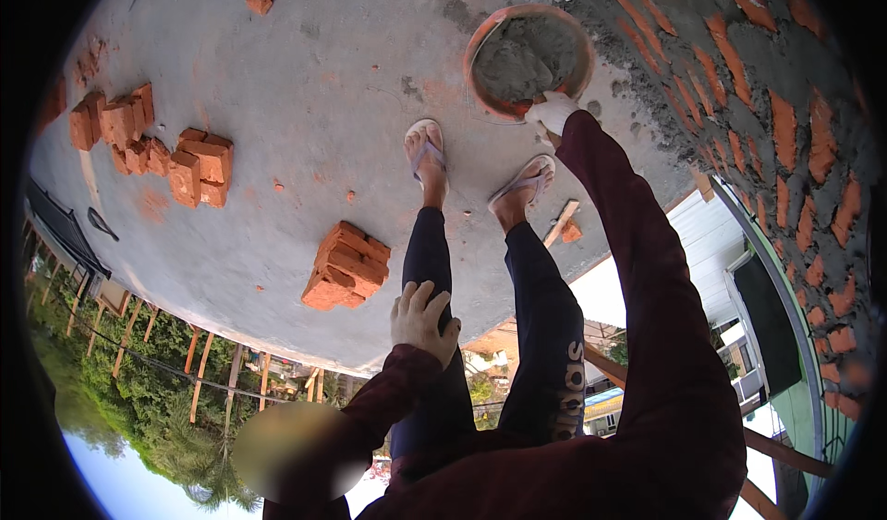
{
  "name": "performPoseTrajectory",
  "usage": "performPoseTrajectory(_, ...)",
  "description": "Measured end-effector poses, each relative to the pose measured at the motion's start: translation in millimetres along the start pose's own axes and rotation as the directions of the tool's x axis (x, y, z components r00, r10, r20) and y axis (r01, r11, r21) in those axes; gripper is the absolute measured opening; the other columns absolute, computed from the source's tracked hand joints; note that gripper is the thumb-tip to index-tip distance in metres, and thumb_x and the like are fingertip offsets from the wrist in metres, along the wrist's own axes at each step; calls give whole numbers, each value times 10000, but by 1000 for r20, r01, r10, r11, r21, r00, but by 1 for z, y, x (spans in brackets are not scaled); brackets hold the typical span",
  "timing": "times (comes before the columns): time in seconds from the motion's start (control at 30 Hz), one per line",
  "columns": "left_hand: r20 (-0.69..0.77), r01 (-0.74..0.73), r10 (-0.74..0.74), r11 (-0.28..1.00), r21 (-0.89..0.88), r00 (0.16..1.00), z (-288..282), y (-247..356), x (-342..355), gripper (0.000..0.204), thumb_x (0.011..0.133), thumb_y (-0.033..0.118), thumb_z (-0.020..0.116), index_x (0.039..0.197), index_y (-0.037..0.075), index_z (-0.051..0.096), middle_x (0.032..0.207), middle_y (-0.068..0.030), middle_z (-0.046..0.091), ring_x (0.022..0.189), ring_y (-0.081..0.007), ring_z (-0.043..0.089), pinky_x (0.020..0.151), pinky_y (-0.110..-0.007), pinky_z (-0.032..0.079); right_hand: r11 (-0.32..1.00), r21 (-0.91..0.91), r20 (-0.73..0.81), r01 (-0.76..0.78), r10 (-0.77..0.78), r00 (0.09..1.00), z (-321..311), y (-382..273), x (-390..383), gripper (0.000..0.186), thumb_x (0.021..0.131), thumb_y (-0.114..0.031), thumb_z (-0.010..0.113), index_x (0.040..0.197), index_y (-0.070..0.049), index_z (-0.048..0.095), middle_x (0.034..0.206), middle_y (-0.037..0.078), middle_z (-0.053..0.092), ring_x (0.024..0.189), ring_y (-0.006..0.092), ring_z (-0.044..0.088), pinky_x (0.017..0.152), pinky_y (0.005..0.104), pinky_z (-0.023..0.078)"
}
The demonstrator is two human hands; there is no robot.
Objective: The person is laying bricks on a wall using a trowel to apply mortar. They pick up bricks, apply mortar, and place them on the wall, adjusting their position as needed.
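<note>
My right hand (552,112), in a pale glove, reaches down to the near rim of a round orange basin (473,58). Grey wet mortar (525,56) fills much of the basin. The fingers are closed round what looks like a trowel (554,139); the end of its brown handle sticks out below the glove, and I cannot make out its blade. My left hand (423,320), also in a pale glove, rests on my left knee with its fingers spread and nothing in them.
A brick wall (781,123) smeared with mortar rises on the right. One brick stack (346,266) stands left of my legs, with more bricks (200,167) at the far left. A wood strip (561,223) lies beside my right foot. The grey floor (305,104) ends at a drop toward trees.
</note>
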State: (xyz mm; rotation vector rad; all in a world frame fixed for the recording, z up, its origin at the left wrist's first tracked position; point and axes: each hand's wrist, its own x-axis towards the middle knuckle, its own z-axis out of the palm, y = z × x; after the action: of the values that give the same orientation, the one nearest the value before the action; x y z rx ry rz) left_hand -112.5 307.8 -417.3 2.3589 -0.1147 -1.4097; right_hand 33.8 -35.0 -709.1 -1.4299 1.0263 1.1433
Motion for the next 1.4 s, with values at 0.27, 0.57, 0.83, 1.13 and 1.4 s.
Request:
performPoseTrajectory(0.27, 15, -45, 44, 996, 76, 999, 7, 5, 0, 472, 791, 225, 810, 1239, 122, 701, 1413, -166, 577, 1396, -429, 445, 1152, -567, 367, 956, 278, 62, 99, -120, 991, 3, 15, -15, 194, 841, -44, 712, 888, -48, 523, 641, 62, 543, 488, 183, 527, 448, 397, 449)
performPoseTrajectory(0.57, -24, -95, 99, 989, 116, 995, 17, 6, -5, 464, 779, 221, 801, 1224, 133, 701, 1389, -139, 593, 1371, -418, 474, 1140, -577, 367, 918, 373, 125, 132, -190, 974, -13, 33, -31, 175, 888, -68, 707, 968, -59, 552, 643, 43, 531, 457, 158, 498, 421, 362, 397)
performPoseTrajectory(0.83, -34, -103, 109, 985, 138, 993, 13, 4, -4, 450, 787, 226, 800, 1221, 152, 707, 1392, -132, 592, 1384, -417, 465, 1146, -571, 369, 908, 285, 70, 308, -340, 938, -41, 59, -59, 245, 863, -8, 704, 1049, -8, 545, 781, 53, 569, 472, 132, 509, 427, 345, 422)
performPoseTrajectory(1.13, -118, -146, 186, 946, 289, 975, 0, -17, 5, 462, 834, 318, 781, 1262, 159, 703, 1415, -117, 597, 1403, -397, 453, 1160, -529, 371, 945, 60, 119, 322, -327, 937, -103, 66, -343, 236, 814, -104, 718, 989, -37, 576, 668, 20, 523, 493, 125, 518, 443, 329, 403)
performPoseTrajectory(1.4, 92, -379, 373, 846, 374, 923, -89, 17, 6, 495, 899, 479, 702, 1282, 166, 707, 1392, -156, 626, 1333, -374, 539, 1107, -489, 447, 871, 73, -98, 486, -479, 872, -198, 76, -767, 300, 811, -19, 672, 1092, 27, 578, 659, 10, 548, 432, 94, 529, 417, 263, 425)
